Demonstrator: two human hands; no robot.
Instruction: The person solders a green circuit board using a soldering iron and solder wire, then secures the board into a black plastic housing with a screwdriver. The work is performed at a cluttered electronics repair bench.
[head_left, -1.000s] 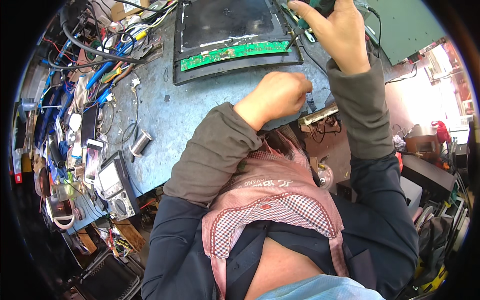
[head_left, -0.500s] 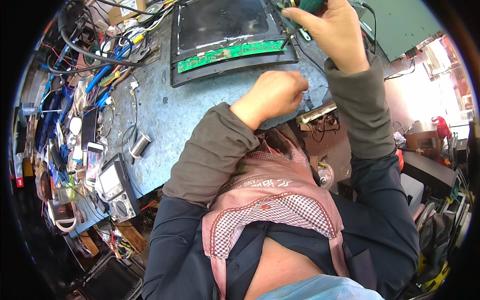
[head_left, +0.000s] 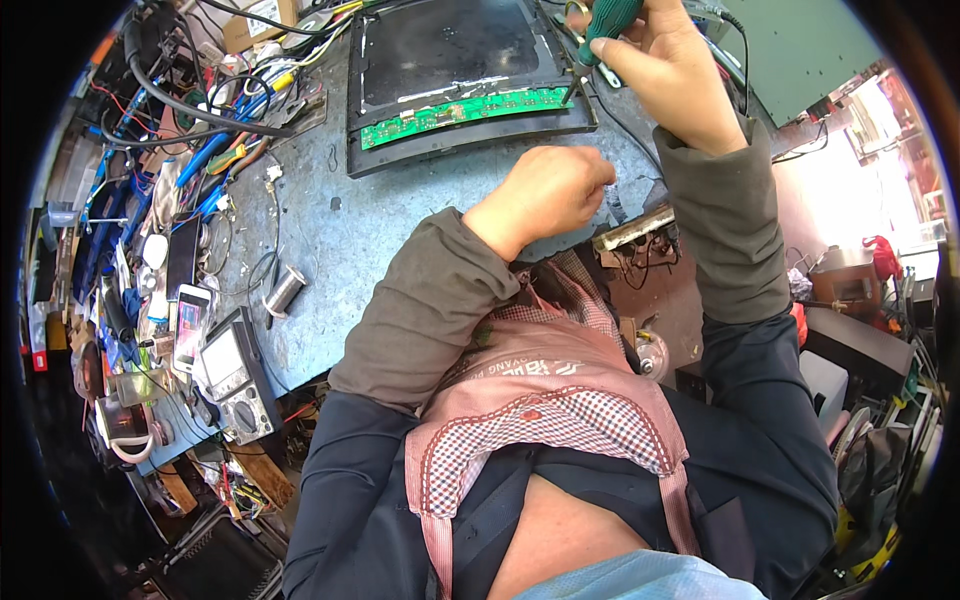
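A green-handled screwdriver [head_left: 612, 22] is gripped in my right hand [head_left: 685, 80] at the top of the view. Its dark shaft slants down to the right end of a long green circuit board [head_left: 465, 112]. That narrow strip lies along the near side of a black panel [head_left: 430, 150], which is flat on the bench. My left hand [head_left: 548, 195] is closed just in front of the panel, over the near edge of the bench. Whatever its curled fingers may hold is hidden.
Cables and hand tools such as pliers [head_left: 225, 158] crowd the bench's left side. A solder spool [head_left: 285, 292], a phone [head_left: 190, 325] and a multimeter [head_left: 238, 375] lie nearer me. A grey-green box [head_left: 810, 50] stands at the far right.
The view has shifted slightly. My right hand sits a little lower, and more of the screwdriver handle shows. My left hand keeps its closed pose.
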